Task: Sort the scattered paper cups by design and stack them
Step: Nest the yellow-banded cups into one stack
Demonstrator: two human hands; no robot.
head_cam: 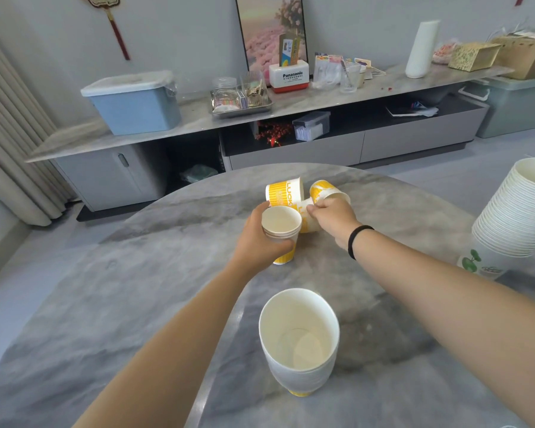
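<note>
Head view — gathering the yellow-striped cups.
I have my left hand [261, 239] curled round a short nested stack of yellow-striped paper cups [282, 234], upright; just beside it my right hand [332, 219] pinches the rim of a tipped yellow-striped paper cup [306, 217]. Two more lie on their sides just beyond my fingers — next, I judge, I must lift the pinched cup and seat it squarely in the stack.

three loose yellow cups [286, 190], three cup stacks [298, 341] (one held), two hands [257, 239].
</note>
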